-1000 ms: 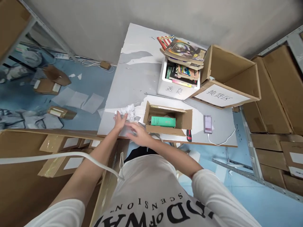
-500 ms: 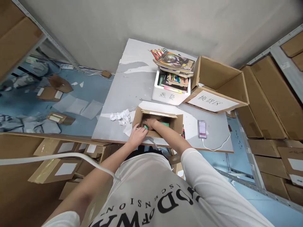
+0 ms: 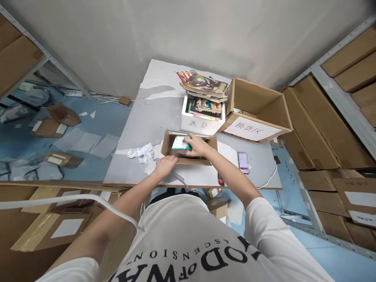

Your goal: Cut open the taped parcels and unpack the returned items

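An open cardboard box (image 3: pixel 213 145) stands near the table's front edge. My left hand (image 3: pixel 166 164) is closed on its near left rim. Over the box opening, my right hand (image 3: pixel 197 145) grips a white and green item (image 3: pixel 179 143), which looks like a small carton or book, lifted partly out at a tilt. My fingers cover its right end. What else lies in the box is mostly hidden by my right hand. Crumpled white paper (image 3: pixel 143 152) lies left of the box.
Behind the box stands a white bin (image 3: pixel 201 126) heaped with books (image 3: pixel 205 85). A larger open carton (image 3: pixel 283 113) with a handwritten label is beside it. A phone (image 3: pixel 243 162) on a cable and a red and black tool (image 3: pixel 221 179) lie on the table (image 3: pixel 158 107). Shelves with cartons flank it.
My right hand has risen from inside the box with the white and green item. The box sits turned slightly, and my left hand stays at its left rim. The view has shifted a little.
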The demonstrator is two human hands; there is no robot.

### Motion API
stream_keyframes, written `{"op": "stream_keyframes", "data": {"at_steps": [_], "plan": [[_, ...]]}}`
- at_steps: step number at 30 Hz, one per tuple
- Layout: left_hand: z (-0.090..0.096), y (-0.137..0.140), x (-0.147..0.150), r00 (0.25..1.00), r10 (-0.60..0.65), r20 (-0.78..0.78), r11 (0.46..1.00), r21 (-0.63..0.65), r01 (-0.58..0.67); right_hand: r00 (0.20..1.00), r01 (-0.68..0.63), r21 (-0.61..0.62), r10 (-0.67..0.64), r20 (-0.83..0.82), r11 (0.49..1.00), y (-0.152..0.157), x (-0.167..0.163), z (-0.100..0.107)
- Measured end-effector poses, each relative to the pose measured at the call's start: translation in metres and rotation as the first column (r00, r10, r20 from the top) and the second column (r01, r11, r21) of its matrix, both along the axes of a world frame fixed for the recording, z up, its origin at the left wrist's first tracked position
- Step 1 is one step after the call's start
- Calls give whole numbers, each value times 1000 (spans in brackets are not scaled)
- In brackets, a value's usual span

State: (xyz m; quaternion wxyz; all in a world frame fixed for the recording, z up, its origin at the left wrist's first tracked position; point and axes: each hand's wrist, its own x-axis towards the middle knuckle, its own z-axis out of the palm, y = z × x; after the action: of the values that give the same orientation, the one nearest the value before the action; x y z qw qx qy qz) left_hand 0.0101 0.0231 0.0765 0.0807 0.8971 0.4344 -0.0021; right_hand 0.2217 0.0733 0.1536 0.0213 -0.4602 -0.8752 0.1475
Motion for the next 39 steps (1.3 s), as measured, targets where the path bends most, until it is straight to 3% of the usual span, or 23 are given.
{"op": "stream_keyframes", "data": {"at_steps": [3,6,8,10,13,18,22,25,28,29,31,35,37,39], "plan": [[4,23,9,1000,23,-14,1000,-12,-23,964,198,221,-149,-220,955,-19,37,39],[11,50,20,998,62,-4,998,-26,-62,880,415,402,-249,-404,816,-49,73,71],[16,68,28,995,101,7,994,-50,-101,825,511,462,-261,-502,725,-74,91,82],[20,83,34,987,160,17,984,-84,-158,789,549,479,-236,-567,685,-101,100,81],[21,96,39,971,224,82,973,-84,-217,765,549,441,-214,-607,710,-133,95,53],[16,92,36,958,201,206,976,38,-213,738,558,219,-359,-571,800,-151,60,-32],[14,67,30,937,109,332,976,141,-164,696,561,158,-360,-621,812,-145,40,-94],[7,33,24,887,5,462,978,184,-101,701,536,143,-345,-625,832,-142,34,-125],[-6,-10,23,810,-66,583,997,65,34,723,507,131,-337,-603,852,-143,31,-143],[-11,-22,26,789,-41,613,998,-13,62,725,505,129,-338,-600,853,-144,30,-146],[-18,-39,39,760,112,641,985,-173,0,727,500,119,-342,-595,858,-145,29,-149],[-22,-43,76,655,449,608,887,-395,-241,757,425,74,-309,-576,902,-146,27,-145],[-21,-39,88,617,491,616,863,-444,-243,761,403,39,-311,-570,914,-146,27,-140],[-20,-36,89,598,459,656,876,-445,-184,752,413,6,-337,-567,911,-147,27,-134]]}}
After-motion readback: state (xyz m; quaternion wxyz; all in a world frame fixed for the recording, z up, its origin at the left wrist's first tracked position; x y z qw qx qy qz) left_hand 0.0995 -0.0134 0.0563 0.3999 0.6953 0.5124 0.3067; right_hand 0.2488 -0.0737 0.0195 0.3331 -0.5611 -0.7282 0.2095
